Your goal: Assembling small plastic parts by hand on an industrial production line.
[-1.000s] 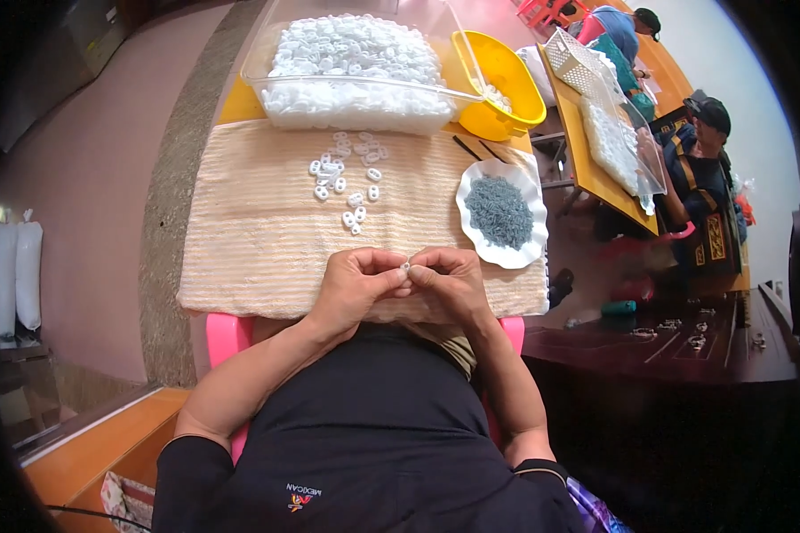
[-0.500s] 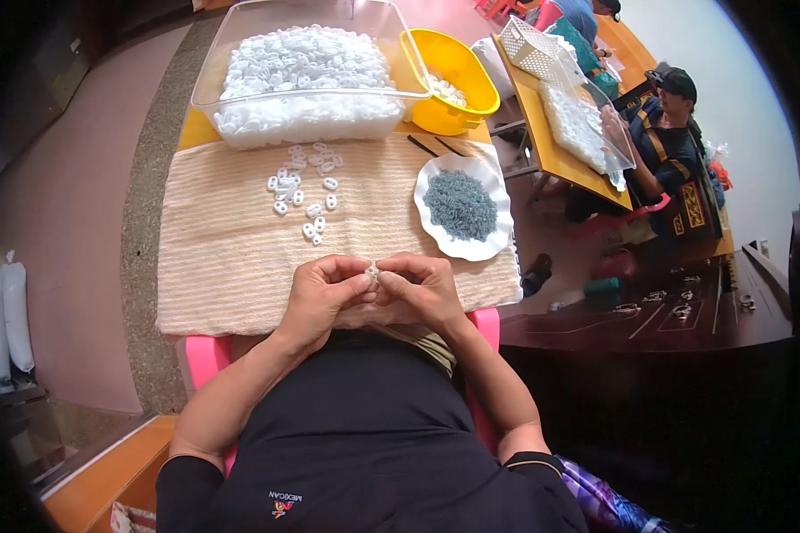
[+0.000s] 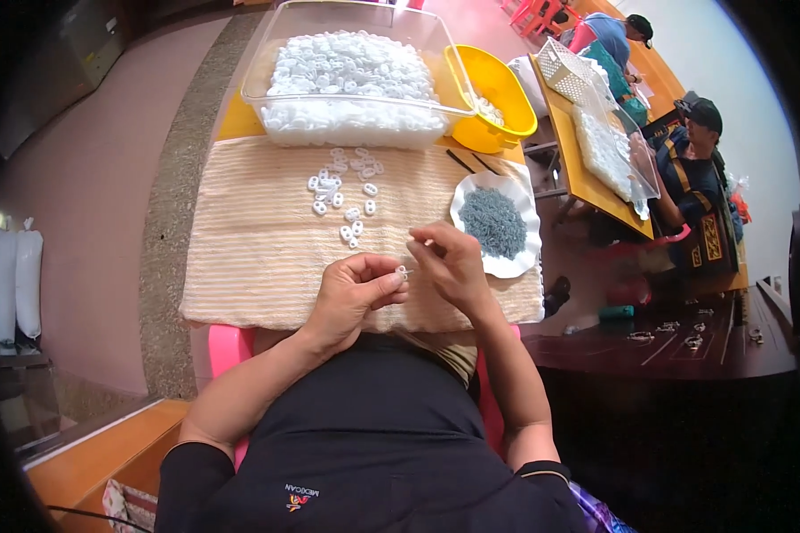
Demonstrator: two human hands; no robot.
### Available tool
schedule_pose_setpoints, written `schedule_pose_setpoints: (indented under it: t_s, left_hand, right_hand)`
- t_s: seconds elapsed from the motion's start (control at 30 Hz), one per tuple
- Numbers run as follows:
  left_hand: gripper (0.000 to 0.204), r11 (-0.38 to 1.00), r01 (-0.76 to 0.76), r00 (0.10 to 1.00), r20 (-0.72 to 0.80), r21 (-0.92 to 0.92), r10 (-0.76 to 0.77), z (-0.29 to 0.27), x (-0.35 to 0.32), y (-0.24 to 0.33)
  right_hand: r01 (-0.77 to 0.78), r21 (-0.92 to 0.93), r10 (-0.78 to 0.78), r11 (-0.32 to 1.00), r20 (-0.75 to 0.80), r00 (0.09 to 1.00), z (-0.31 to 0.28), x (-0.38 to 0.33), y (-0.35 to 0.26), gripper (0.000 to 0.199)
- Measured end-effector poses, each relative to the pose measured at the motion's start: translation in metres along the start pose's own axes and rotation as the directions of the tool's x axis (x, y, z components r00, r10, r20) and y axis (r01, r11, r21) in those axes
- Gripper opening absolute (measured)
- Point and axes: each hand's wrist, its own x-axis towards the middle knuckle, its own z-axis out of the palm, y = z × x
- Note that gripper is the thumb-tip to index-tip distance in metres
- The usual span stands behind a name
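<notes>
Between the thumb and fingers of my left hand (image 3: 357,295) is a small white two-holed plastic piece (image 3: 404,273), its lower part covered by the fingertips. My right hand (image 3: 453,266) hovers to the right of it, fingers bent, thumb and forefinger slightly apart, with nothing visible between them. Just beyond that hand sits a white wavy-rimmed plate (image 3: 532,233) heaped with small blue-grey tube-like pieces (image 3: 492,222). Several loose white two-holed pieces (image 3: 329,188) lie scattered on the striped cloth (image 3: 249,240), farther off than my left hand.
A clear plastic tub (image 3: 256,99) full of white pieces stands at the far edge, beside a yellow basin (image 3: 507,133). Two dark thin sticks (image 3: 460,161) lie above the plate. At right, a co-worker (image 3: 698,151) sits by another table (image 3: 587,178) with a similar tub.
My hands have come apart. The right one has moved away toward the plate, while the left keeps the white piece. The whole view has shifted slightly.
</notes>
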Motion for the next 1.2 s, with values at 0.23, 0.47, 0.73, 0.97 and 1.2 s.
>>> schedule_pose_setpoints:
  t_s: [0.23,0.47,0.73,0.97,1.2]
  left_hand:
    - [0.014,0.996,-0.048,0.999,-0.026,-0.074,0.047,-0.004,0.003,-0.001]
    - [0.014,0.993,-0.076,0.997,-0.040,-0.093,0.073,-0.006,0.004,-0.002]
    - [0.014,0.994,-0.060,0.996,-0.069,-0.088,0.054,-0.004,0.002,-0.002]
    - [0.014,0.994,-0.068,0.996,-0.066,-0.089,0.062,-0.001,0.001,-0.002]
    - [0.014,0.990,-0.081,0.995,-0.064,-0.114,0.074,-0.002,0.000,0.000]
  right_hand:
    - [0.205,-0.369,-0.175,0.906,0.114,0.978,0.030,0.050,-0.004,0.021]
    - [0.216,-0.590,-0.088,0.778,0.238,0.967,0.037,0.064,-0.010,0.022]
    - [0.158,-0.511,-0.047,0.845,0.225,0.973,0.018,0.055,-0.011,0.015]
    - [0.307,-0.473,-0.168,0.826,0.313,0.935,0.024,0.064,-0.018,0.020]
    - [0.349,-0.509,-0.101,0.787,0.451,0.887,0.041,0.075,-0.023,0.025]
